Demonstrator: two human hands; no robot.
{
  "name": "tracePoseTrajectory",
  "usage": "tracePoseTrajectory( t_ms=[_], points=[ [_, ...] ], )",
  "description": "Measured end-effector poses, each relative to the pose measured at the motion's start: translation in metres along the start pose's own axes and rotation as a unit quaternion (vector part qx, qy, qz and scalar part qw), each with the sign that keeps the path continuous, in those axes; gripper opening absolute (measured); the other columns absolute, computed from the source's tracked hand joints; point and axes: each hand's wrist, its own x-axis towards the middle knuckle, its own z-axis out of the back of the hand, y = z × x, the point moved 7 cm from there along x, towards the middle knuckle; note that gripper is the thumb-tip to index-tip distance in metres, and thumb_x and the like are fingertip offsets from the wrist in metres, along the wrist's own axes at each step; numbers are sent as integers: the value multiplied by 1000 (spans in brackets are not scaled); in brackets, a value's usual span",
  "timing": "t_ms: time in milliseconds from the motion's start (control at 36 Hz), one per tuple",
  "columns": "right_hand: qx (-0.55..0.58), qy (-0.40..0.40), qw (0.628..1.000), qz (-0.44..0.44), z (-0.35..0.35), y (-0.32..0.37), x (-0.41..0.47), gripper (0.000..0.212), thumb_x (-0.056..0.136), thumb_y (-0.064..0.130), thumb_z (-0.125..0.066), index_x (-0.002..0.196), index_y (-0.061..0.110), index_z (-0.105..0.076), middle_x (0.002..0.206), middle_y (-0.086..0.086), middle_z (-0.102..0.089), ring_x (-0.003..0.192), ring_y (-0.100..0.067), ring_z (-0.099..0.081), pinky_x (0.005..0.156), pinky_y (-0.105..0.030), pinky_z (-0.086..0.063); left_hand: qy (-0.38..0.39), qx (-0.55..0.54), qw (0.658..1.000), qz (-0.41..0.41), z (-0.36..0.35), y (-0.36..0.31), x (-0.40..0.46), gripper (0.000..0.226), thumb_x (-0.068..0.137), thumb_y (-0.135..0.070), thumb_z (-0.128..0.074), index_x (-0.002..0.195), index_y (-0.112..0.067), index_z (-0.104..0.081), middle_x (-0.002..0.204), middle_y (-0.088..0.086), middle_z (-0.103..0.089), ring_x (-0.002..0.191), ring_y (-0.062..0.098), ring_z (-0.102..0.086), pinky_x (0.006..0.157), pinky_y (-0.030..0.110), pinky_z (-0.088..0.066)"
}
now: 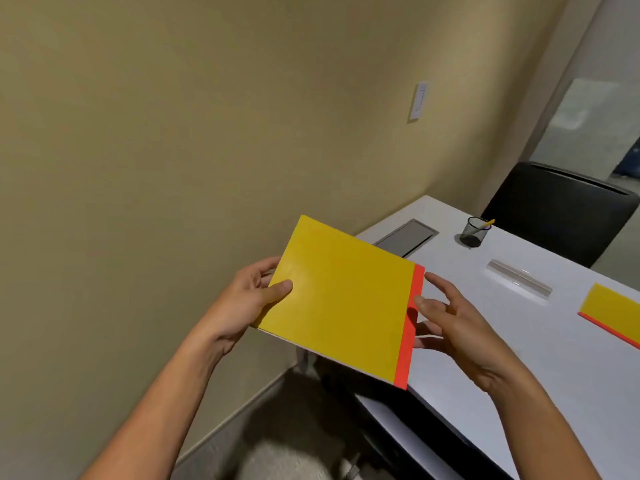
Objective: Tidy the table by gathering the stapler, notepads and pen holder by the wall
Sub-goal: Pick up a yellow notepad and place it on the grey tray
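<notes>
Carrying the first notepad (339, 299) off the table's (519, 341) wall end, left hand (249, 299) pinching it, right hand (446, 323) loose at its red spine (second notepad (613, 313), pen holder (474, 232) wait); next, set it down by the wall (173, 133).

We see a beige wall (173, 133) with a white light switch (419, 101). A black chair (557, 213) stands at the far side of the white table (519, 341), where a grey hatch (406, 237) sits flush near a clear ruler (518, 278).
</notes>
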Motion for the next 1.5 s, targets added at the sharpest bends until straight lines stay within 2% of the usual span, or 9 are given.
tracePoseTrajectory(
  t_ms=[167, 250, 389, 500, 667, 917, 1139, 1333, 1500],
  points=[
    [37, -52, 998, -3, 3, -2, 41, 48, 88, 33, -72, 130, 48, -53, 94, -4, -76, 83, -21, -76, 64, -30, -61, 87, 56, 993, 51, 4, -10, 53, 39, 96, -6, -59, 131, -23, -61, 120, 8, -72, 104, 28, -72, 79, 34, -61],
    [21, -53, 998, -2, 4, 1, 52, 40, 80, 41, -75, 119, 31, -71, 90, -10, -74, 74, -21, -71, 64, -30, -59, 103, 73, 990, 64, 6, -14, 77, 42, 93, -7, -63, 132, -23, -60, 119, 8, -72, 104, 30, -71, 83, 37, -61],
    [-2, -48, 998, -27, 4, -9, 66, 41, 72, 47, -78, 101, 19, -79, 91, -22, -73, 73, -24, -70, 64, -31, -59, 73, 64, 993, 74, 15, -15, 119, 42, 86, -11, -73, 125, -24, -64, 96, 15, -77, 78, 25, -75, 65, 30, -60],
    [15, -77, 996, -37, -3, -17, 75, 36, 73, 42, -79, 98, 16, -80, 91, -19, -76, 74, -27, -74, 64, -32, -60, 40, -23, 995, 90, 30, -8, 149, 54, 73, -16, -78, 124, -15, -63, 98, 16, -76, 76, 19, -73, 72, 29, -58],
    [75, -209, 975, -31, -30, -30, 90, 15, 96, 18, -66, 104, 7, -74, 89, -15, -77, 69, -22, -73, 58, -30, -59, 72, -226, 964, 120, 45, 6, 178, 25, 90, 1, -57, 113, 7, -65, 107, 19, -73, 89, 22, -74, 73, 29, -61],
    [140, -362, 922, -7, -84, -46, 101, 14, 102, 20, -59, 103, 12, -70, 89, -9, -78, 69, -18, -74, 57, -29, -59, 158, -100, 967, 175, 58, 47, 183, 32, 94, 4, -58, 125, -2, -58, 115, 18, -72, 98, 28, -71, 80, 36, -60],
    [84, -361, 925, -79, -81, -66, 89, 17, 102, 21, -59, 111, 10, -69, 90, -9, -78, 77, -22, -77, 56, -35, -59, 209, -7, 959, 191, 43, 69, 203, 47, 88, 8, -64, 126, -20, -56, 112, 11, -72, 94, 21, -74, 71, 28, -59],
    [69, -366, 922, -103, -42, -78, 91, 18, 99, 14, -65, 116, 17, -70, 87, -8, -77, 74, -23, -75, 61, -37, -60, 233, 61, 954, 179, 14, 80, 240, 52, 88, 6, -66, 132, -19, -56, 111, 11, -72, 104, 29, -70, 97, 48, -54],
    [84, -369, 918, -122, -8, -85, 108, 18, 99, 10, -64, 115, 14, -71, 87, -9, -77, 79, -25, -76, 62, -37, -61, 243, 81, 952, 168, -15, 83, 279, 48, 85, 10, -66, 109, -32, -66, 91, -3, -72, 78, 12, -73, 67, 25, -58]
  ],
)
